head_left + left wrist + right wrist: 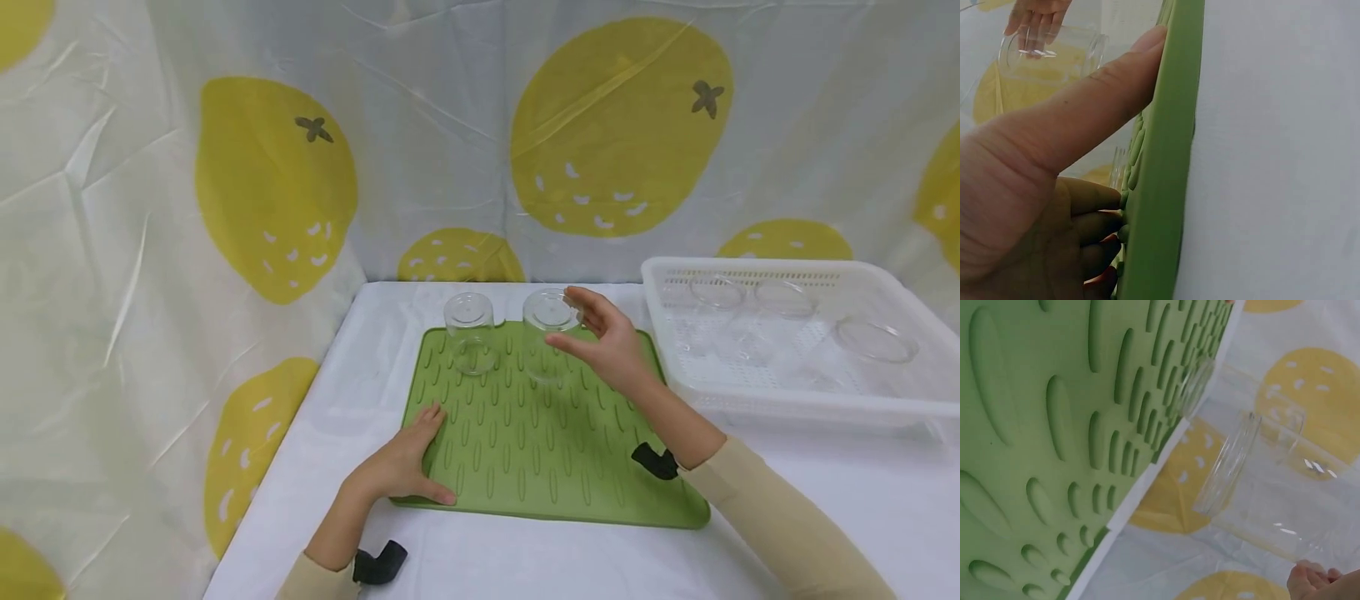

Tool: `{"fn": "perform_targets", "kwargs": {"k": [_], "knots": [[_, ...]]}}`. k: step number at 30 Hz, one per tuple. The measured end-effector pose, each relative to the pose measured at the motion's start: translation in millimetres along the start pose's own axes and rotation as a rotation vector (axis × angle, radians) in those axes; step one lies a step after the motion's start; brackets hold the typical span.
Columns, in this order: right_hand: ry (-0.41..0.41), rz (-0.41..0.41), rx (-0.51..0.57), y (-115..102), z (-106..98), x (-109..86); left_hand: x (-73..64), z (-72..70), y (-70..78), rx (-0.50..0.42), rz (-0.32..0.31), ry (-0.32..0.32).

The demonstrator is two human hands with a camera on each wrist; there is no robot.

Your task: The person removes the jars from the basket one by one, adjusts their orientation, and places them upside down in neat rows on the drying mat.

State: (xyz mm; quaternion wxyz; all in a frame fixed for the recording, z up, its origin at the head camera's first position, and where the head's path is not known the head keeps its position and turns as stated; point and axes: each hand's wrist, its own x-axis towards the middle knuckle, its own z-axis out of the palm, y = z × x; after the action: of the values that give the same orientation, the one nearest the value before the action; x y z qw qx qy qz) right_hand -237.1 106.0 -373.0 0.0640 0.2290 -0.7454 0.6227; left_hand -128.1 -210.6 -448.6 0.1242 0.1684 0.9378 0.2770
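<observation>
My right hand (603, 337) holds a clear drinking glass (542, 354) upside down by its upper part, thumb on the near side and fingers on the far side. In the right wrist view, the held glass (1279, 487) hangs with its rim above the green mat (1016, 462), and fingertips (1313, 578) show at its base end. A second clear glass (471, 333) stands upside down on the ribbed green drying mat (517, 450), left of the held one. My left hand (401, 458) rests on the mat's left side, fingers spread, its thumb (1104, 94) along the front edge.
To the right, a white plastic basket (795, 400) with a perforated wall holds several clear glasses (876, 340). A white cloth (825, 500) covers the table. Behind and to the left hangs a lemon-print curtain (427, 125).
</observation>
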Motion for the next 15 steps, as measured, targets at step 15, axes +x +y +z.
{"fn": "perform_targets", "kwargs": {"k": [15], "knots": [[0.002, 0.088, 0.037, 35, 22, 28.0, -0.2, -0.1, 1.2, -0.016, -0.001, 0.011]]}}
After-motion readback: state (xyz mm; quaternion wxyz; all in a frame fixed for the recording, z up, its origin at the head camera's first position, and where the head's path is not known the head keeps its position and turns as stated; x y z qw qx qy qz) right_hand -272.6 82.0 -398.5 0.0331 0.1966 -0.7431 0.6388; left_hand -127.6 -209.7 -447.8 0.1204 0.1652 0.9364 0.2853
